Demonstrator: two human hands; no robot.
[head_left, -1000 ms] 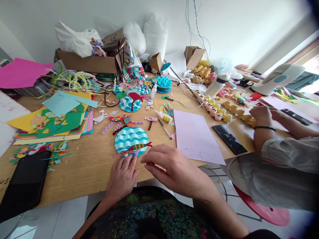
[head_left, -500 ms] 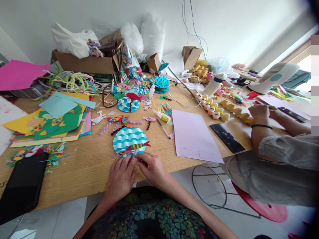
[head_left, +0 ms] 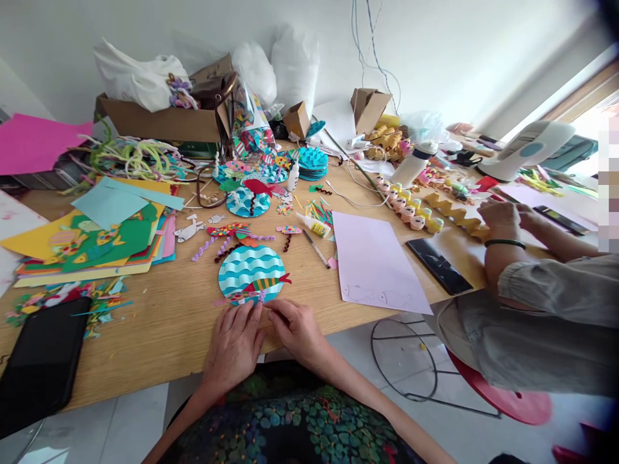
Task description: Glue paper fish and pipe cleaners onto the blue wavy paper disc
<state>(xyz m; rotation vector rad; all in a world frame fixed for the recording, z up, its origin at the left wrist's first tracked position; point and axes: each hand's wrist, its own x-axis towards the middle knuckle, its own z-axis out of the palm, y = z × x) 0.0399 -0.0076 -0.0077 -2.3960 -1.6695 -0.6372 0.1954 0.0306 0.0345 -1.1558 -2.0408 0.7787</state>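
Observation:
In front of me lies a round blue paper disc (head_left: pixel 251 267) with wavy white and teal bands. A striped paper fish (head_left: pixel 265 283) with a red head and tail rests across its lower part. Below that, at the disc's near edge, is a patterned paper fish (head_left: pixel 242 297) with a purple twisted pipe cleaner (head_left: pixel 262 296). My left hand (head_left: pixel 235 338) is bent over this fish's near edge, fingertips closed against it. Just right of the pipe cleaner, my right hand (head_left: pixel 298 332) has its fingers curled together; their tips are partly hidden, and I cannot see what they hold.
Beyond the disc are more paper fish (head_left: pixel 231 230), a glue bottle (head_left: pixel 316 225) and a pen (head_left: pixel 316 249). A lilac sheet (head_left: pixel 380 264) and a phone (head_left: pixel 438 266) lie rightward. Coloured paper (head_left: pixel 97 238) and a black phone (head_left: pixel 46 354) are leftward. A co-worker's hands (head_left: pixel 503 219) work at right.
My right hand has shifted slightly right, away from the purple pipe cleaner and my left fingers. My left hand stays at the patterned fish. The view has drifted a little.

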